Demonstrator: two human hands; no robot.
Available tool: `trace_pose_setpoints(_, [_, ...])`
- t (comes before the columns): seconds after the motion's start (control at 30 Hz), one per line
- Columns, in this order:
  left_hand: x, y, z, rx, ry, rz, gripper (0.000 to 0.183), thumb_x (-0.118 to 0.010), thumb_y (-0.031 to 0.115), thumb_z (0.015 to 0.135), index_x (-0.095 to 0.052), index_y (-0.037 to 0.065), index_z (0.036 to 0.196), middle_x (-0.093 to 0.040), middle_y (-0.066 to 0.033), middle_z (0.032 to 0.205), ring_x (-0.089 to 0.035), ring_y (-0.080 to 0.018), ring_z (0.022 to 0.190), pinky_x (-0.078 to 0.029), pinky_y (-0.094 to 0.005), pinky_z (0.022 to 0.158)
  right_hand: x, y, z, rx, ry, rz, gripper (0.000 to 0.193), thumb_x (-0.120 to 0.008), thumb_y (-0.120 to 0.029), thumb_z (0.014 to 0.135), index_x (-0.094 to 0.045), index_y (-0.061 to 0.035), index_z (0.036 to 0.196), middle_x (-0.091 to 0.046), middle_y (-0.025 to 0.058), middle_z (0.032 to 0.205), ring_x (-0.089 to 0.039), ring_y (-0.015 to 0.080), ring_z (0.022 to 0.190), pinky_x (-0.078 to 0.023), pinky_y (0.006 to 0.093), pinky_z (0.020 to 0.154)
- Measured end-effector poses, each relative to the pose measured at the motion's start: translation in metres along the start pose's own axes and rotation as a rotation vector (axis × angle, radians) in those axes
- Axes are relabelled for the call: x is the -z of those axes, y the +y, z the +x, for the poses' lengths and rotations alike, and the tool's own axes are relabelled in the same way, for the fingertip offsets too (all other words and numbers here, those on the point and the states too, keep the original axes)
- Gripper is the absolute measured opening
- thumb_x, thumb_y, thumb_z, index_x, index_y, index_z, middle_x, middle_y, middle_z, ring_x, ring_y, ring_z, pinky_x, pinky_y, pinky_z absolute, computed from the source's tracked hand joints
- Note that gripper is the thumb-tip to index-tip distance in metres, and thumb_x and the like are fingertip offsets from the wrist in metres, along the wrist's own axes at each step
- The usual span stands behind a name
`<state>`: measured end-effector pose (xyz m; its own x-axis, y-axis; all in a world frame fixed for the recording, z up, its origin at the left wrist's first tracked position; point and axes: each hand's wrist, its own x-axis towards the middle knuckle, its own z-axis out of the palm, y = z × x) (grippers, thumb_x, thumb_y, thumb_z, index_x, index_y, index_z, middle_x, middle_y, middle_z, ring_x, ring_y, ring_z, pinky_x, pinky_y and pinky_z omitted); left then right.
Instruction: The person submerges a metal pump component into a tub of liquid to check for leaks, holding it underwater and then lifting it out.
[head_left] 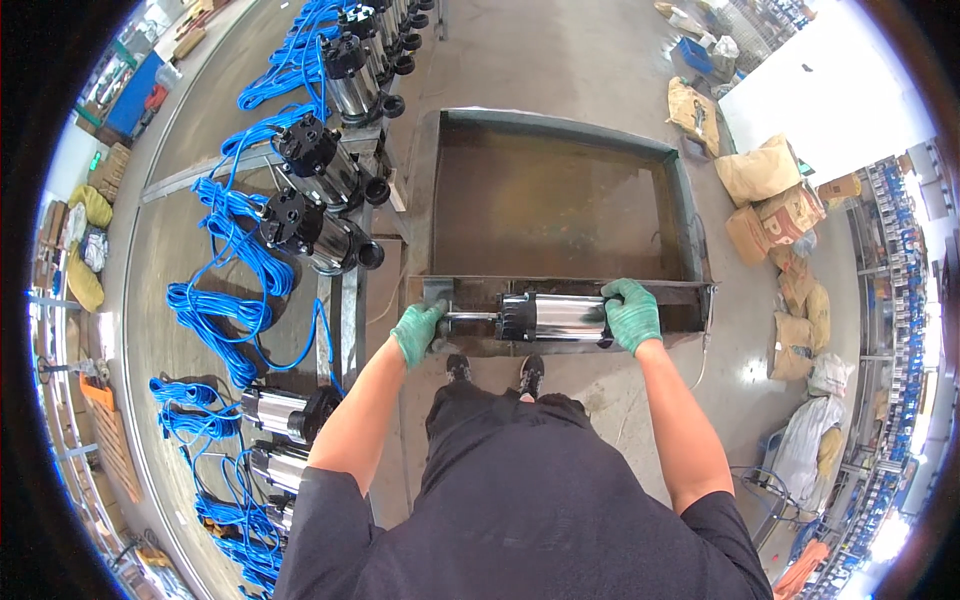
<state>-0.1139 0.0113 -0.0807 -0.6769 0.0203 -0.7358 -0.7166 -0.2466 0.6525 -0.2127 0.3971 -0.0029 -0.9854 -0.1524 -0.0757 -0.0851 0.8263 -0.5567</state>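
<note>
A submersible pump with a shiny steel cylinder body and a black ribbed collar lies level in front of me, along the near side of a water tank. From its left end a thin metal shaft sticks out. My left hand, in a green glove, is closed at the shaft's outer end; some of its fingers are hidden. The other green glove covers my right hand, which is wrapped over the pump's right end with the fingers on top.
Left of the tank stands a bench with several upright steel-and-black pumps and coils of blue cable. More pumps lie by my left elbow. Sacks and cardboard sit on the floor to the right, beside shelving.
</note>
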Motion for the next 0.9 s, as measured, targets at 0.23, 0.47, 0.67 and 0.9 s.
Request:
trace_pose_setpoints(0.23, [-0.003, -0.006, -0.009, -0.154, -0.247, -0.196, 0.036, -0.059, 0.031, 0.108, -0.061, 0.009, 0.137, -0.067, -0.004, 0.09, -0.062, -0.0148, 0.076, -0.05, -0.0297, 0.066, 0.0, 0.005, 0.0, 0.001, 0.01, -0.008, 0.021, -0.062, -0.005, 0.084, -0.075, -0.0054, 0.1, -0.073, 0.0176, 0.105, -0.071, 0.0365, 0.098, -0.056, 0.0418, 0.091])
trace_pose_setpoints(0.47, [0.004, -0.008, 0.006, -0.358, -0.046, 0.75, 0.06, -0.076, 0.017, 0.096, -0.051, 0.009, 0.15, -0.067, -0.0062, 0.111, -0.064, -0.0197, 0.093, -0.054, -0.0361, 0.085, -0.002, 0.004, 0.0, 0.027, 0.009, -0.012, 0.021, -0.062, -0.005, 0.084, -0.075, -0.0054, 0.1, -0.074, 0.0173, 0.105, -0.071, 0.036, 0.097, -0.056, 0.0412, 0.09])
trace_pose_setpoints(0.67, [0.016, -0.033, 0.009, -0.524, -0.083, 0.392, 0.062, -0.073, 0.016, 0.096, -0.049, 0.013, 0.153, -0.074, -0.0115, 0.105, -0.065, -0.0174, 0.09, -0.055, -0.0344, 0.083, -0.004, 0.002, 0.001, 0.031, 0.013, 0.009, 0.021, -0.063, -0.004, 0.084, -0.075, -0.0058, 0.101, -0.074, 0.0163, 0.105, -0.071, 0.035, 0.098, -0.057, 0.0409, 0.09])
trace_pose_setpoints(0.9, [-0.01, -0.012, -0.005, -0.353, -0.199, 0.115, 0.044, -0.072, 0.025, 0.101, -0.063, 0.01, 0.141, -0.067, -0.0063, 0.119, -0.063, -0.0184, 0.096, -0.056, -0.0338, 0.082, -0.001, 0.008, -0.005, -0.014, 0.031, 0.005, 0.02, -0.063, -0.005, 0.084, -0.075, -0.006, 0.101, -0.074, 0.0164, 0.106, -0.071, 0.0351, 0.098, -0.057, 0.0414, 0.09])
